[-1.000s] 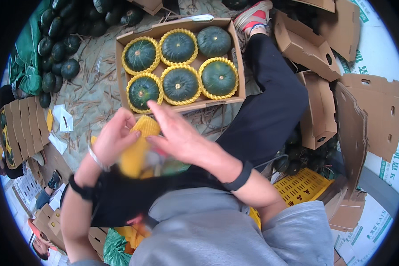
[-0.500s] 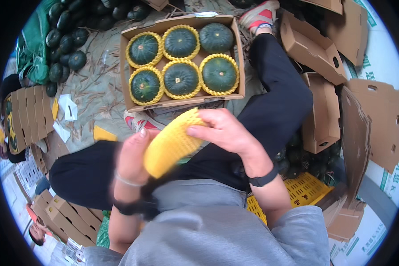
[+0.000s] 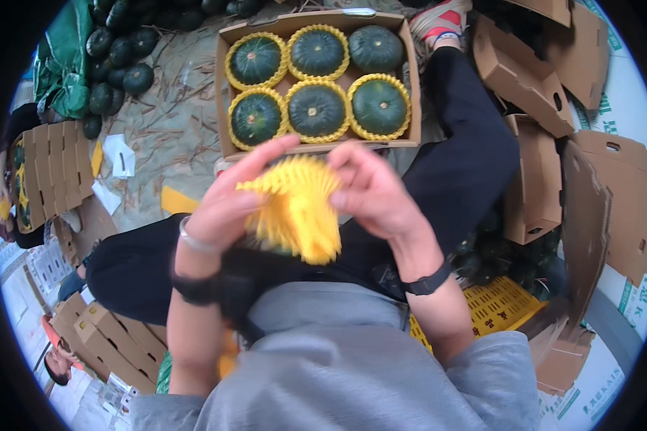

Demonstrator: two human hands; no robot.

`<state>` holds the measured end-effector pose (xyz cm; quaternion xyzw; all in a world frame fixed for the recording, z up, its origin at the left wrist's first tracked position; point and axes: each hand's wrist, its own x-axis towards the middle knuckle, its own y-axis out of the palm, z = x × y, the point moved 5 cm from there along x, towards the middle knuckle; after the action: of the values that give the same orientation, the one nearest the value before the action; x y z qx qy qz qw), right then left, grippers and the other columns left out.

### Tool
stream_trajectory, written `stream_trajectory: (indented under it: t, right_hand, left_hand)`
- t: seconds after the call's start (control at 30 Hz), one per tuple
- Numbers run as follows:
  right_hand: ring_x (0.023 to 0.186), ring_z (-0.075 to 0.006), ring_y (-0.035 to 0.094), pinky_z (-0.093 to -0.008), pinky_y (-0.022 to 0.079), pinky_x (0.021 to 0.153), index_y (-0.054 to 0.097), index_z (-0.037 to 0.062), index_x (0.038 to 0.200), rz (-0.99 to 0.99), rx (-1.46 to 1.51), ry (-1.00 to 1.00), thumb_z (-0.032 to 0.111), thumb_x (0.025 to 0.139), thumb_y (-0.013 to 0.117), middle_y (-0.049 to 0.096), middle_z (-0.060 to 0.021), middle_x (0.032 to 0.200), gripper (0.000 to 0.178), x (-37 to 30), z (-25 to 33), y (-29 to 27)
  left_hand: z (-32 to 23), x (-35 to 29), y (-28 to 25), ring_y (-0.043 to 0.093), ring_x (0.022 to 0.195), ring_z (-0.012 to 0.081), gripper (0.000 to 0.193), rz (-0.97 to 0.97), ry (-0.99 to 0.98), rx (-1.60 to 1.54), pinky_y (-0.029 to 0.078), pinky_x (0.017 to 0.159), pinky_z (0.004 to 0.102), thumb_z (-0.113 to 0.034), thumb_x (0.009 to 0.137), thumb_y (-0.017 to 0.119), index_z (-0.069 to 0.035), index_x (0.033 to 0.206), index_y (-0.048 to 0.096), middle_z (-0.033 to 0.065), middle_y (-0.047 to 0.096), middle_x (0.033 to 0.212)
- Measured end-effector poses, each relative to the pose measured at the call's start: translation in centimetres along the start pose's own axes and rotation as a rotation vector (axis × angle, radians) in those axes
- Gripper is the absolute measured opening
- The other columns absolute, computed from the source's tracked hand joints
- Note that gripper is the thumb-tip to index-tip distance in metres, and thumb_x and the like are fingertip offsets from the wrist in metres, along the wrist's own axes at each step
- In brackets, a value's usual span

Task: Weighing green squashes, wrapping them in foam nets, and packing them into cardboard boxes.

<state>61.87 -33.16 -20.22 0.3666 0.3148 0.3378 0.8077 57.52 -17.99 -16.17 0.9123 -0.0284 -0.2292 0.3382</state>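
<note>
My left hand (image 3: 230, 197) and my right hand (image 3: 374, 190) hold a yellow foam net sleeve (image 3: 298, 205) between them, its ribbed mouth spread wide and its lower end bunched. Motion blurs the net and some fingertips. Just beyond them stands an open cardboard box (image 3: 230, 147) of dark green, round squashes in two rows. A squash (image 3: 376, 49) in its far right corner has no net. Around the others, such as the near-right squash (image 3: 378, 106), sit yellow foam nets.
Loose squashes (image 3: 122, 52) are heaped at the far left beside a green sack (image 3: 65, 61). Cardboard boxes (image 3: 532, 183) crowd the right side, with a yellow crate (image 3: 503, 309) nearer me. A flat yellow net (image 3: 177, 200) lies by my left knee. Other people are at the left.
The flat, folded foam net is now opened out at its mouth. My hands have moved to its two sides, a little farther forward. The view has shifted slightly.
</note>
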Motion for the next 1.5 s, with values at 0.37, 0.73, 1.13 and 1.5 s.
stream_trajectory:
  t: [0.37,0.73,1.13,1.5]
  right_hand:
    - [0.085,-0.0269,0.064,-0.0350,0.052,0.075,0.054,-0.0039,0.093,-0.338,-1.539,-0.096,0.019,0.086,0.055,0.064,-0.0146,0.091,0.024,14.7,17.1,-10.6]
    - [0.052,-0.0345,0.060,-0.0420,0.050,0.046,0.044,0.0025,0.091,-0.190,-1.983,-0.387,0.019,0.089,0.054,0.060,-0.0182,0.066,0.019,4.9,11.0,1.2]
    - [0.069,-0.0047,0.044,-0.0231,0.039,0.063,0.052,0.0043,0.079,-0.371,-0.538,-0.159,0.019,0.096,0.051,0.050,0.0027,0.073,0.022,3.4,5.7,-3.8]
    - [0.135,-0.0217,0.030,-0.0356,0.025,0.111,0.025,0.0050,0.146,-0.088,-0.684,-0.072,0.019,0.076,0.077,0.033,-0.0123,0.146,0.089,0.2,-0.2,0.5]
  left_hand:
    - [4.4,20.3,-1.6,0.062,0.084,0.0170,0.025,-0.260,0.057,-0.125,0.052,0.073,0.0302,-0.016,0.095,0.055,0.003,0.110,0.050,0.0096,0.062,0.100]
    - [3.8,11.2,-4.7,0.057,0.113,0.0275,0.039,-0.252,0.139,-0.648,0.044,0.100,0.0405,-0.032,0.100,0.038,-0.002,0.121,0.052,0.0152,0.059,0.122]
    - [2.5,5.1,-0.3,0.055,0.115,0.0301,0.055,0.097,-0.035,-0.787,0.042,0.101,0.0438,-0.043,0.099,0.032,0.000,0.130,0.048,0.0169,0.055,0.128]
    - [5.0,-1.6,-3.3,0.043,0.127,0.0265,0.085,-0.244,0.192,-0.387,0.039,0.106,0.0437,-0.008,0.073,0.072,-0.012,0.142,0.024,0.0097,0.040,0.137]
